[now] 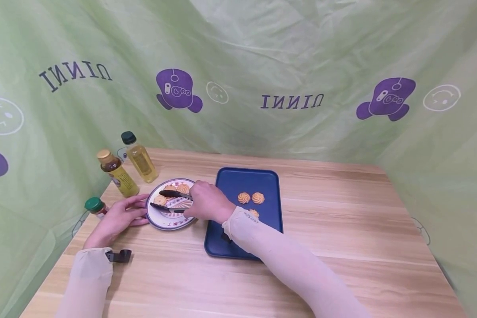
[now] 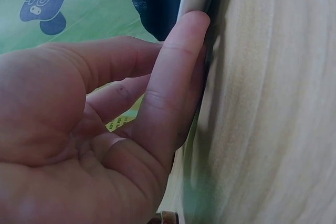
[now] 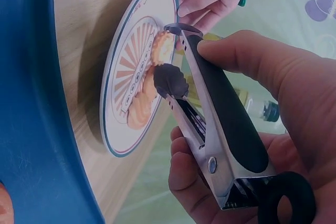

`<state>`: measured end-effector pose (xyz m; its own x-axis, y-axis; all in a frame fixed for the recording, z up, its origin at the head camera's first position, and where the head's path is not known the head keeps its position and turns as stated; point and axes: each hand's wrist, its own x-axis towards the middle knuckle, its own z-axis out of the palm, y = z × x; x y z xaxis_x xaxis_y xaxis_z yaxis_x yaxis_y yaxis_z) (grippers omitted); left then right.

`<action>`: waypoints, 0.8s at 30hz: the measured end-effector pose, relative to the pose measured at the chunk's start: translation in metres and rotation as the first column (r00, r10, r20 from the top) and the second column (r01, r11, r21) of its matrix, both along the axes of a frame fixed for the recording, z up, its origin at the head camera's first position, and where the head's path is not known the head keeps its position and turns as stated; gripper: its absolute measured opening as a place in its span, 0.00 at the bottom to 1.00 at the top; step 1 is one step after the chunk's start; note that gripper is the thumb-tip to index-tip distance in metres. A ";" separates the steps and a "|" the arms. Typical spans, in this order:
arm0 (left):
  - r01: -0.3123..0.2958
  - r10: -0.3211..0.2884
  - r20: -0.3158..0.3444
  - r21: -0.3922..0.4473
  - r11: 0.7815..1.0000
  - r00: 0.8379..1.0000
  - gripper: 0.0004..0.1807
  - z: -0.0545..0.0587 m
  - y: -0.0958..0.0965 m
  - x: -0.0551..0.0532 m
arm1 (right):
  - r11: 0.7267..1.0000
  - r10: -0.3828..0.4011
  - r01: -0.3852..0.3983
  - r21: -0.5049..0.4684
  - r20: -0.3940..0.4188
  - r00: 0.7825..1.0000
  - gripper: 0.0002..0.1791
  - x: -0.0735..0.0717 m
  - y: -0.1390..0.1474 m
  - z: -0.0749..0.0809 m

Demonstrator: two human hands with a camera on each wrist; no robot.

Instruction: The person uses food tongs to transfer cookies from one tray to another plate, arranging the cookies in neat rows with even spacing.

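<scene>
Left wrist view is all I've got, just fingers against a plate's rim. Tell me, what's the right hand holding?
Observer: The right hand holds metal tongs with black grips.

Operator: Are the tips together?

Observer: No, the head view shows them apart, over the patterned plate.

Operator: I can't see past that rim. What's on the far side, to the person's right?

Observer: A blue rectangular tray, with three swirled cookies visible on it; the right sleeve hides part of it.
</scene>
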<state>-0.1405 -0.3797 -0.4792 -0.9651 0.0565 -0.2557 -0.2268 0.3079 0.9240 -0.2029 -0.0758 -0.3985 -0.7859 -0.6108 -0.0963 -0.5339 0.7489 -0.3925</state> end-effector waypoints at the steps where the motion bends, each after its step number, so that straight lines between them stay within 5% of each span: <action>1: -0.002 0.002 0.000 -0.003 1.000 1.000 0.35 0.000 0.000 0.000 | 1.000 -0.002 0.002 -0.004 0.006 1.000 0.20 0.000 0.000 0.000; 13: -0.005 0.005 0.005 -0.001 1.000 1.000 0.36 0.000 0.000 0.001 | 0.998 0.028 -0.027 -0.050 0.010 1.000 0.15 -0.003 0.013 0.010; 24: -0.006 0.007 0.024 -0.028 1.000 1.000 0.36 0.003 0.001 0.000 | 0.995 -0.020 0.026 -0.101 0.057 0.998 0.18 -0.007 0.067 0.009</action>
<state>-0.1402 -0.3783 -0.4763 -0.9588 0.0428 -0.2807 -0.2514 0.3318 0.9093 -0.2095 -0.0084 -0.3898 -0.7951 -0.6013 -0.0787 -0.4919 0.7154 -0.4961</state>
